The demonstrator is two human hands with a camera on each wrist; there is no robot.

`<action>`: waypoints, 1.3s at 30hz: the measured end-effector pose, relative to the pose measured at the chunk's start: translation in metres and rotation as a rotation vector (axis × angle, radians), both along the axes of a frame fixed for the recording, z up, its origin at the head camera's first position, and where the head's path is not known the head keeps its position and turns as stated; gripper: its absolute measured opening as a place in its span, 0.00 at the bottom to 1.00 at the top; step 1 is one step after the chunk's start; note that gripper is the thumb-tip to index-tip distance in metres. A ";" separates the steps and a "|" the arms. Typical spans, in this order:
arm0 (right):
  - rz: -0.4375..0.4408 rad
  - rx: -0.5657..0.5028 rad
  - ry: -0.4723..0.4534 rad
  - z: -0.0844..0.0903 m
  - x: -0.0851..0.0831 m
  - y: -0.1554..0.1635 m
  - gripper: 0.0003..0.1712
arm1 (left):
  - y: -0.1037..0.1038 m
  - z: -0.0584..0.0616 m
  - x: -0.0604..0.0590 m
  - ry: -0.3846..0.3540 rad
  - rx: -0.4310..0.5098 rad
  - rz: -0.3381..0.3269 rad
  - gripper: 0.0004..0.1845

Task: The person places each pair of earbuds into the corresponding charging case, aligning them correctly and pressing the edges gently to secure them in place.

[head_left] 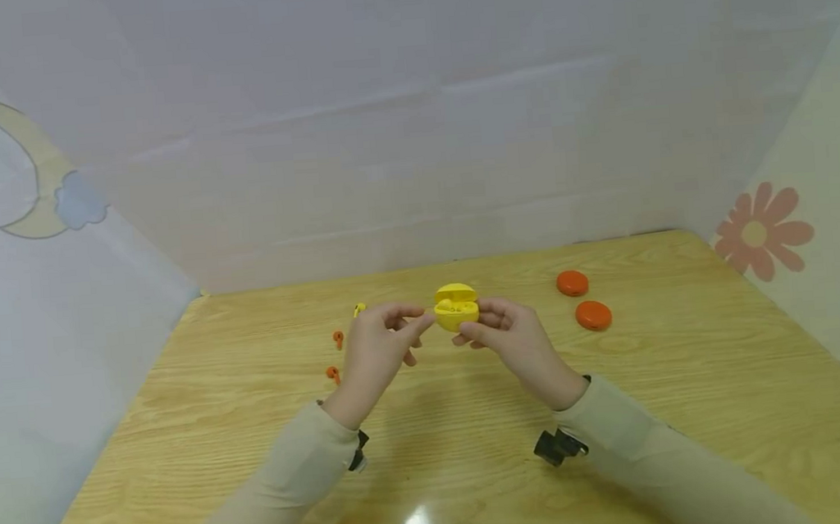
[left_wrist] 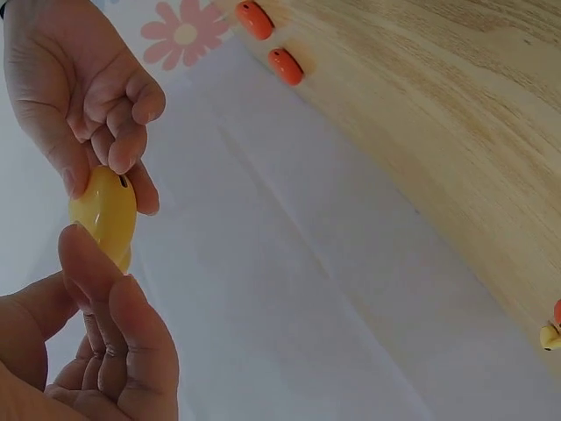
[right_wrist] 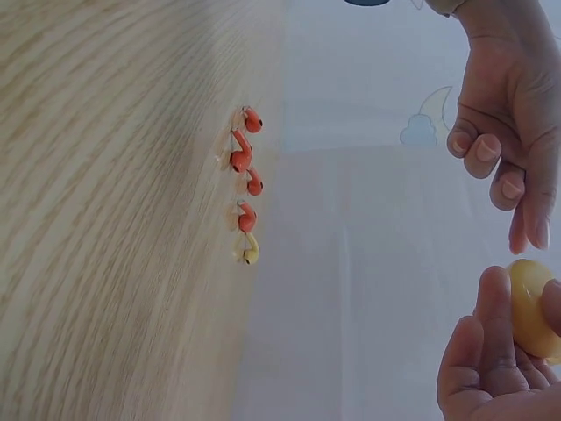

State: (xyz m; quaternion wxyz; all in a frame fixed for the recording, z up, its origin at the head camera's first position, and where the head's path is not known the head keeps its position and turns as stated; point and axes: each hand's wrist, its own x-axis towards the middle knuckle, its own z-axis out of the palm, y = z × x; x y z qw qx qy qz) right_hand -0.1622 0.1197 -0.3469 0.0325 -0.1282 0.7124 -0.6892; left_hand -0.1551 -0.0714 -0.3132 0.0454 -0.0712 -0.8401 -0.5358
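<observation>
My right hand holds a small rounded yellow earbud case above the table, gripping its right side between thumb and fingers. The case's lid is raised, and a yellow earbud shows inside at the left. Close by the case's left edge is my left hand, its thumb and index finger extended toward it with nothing visible between them. In the right wrist view, the left fingertips point at the yellow case with a small gap.
On the wooden table, two round orange cases lie at the right. Several orange earbuds and one yellow earbud lie in a row at the left, partly behind my left hand in the head view. A pale printed cloth hangs around the table.
</observation>
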 end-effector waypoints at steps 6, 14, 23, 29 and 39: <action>-0.002 -0.013 -0.006 0.000 0.000 0.002 0.22 | -0.009 -0.005 -0.003 0.014 -0.019 0.031 0.11; 0.004 -0.018 -0.009 0.001 0.000 0.006 0.22 | -0.024 -0.008 -0.005 -0.050 -0.043 0.059 0.11; 0.009 -0.032 -0.012 0.001 -0.001 0.008 0.22 | -0.037 -0.007 -0.004 -0.073 -0.046 0.084 0.13; 0.004 -0.047 0.006 0.000 -0.001 0.009 0.21 | -0.045 -0.008 -0.005 -0.069 -0.055 0.092 0.12; 0.002 -0.045 0.004 -0.001 0.000 0.010 0.21 | -0.055 -0.010 -0.006 -0.076 -0.084 0.124 0.11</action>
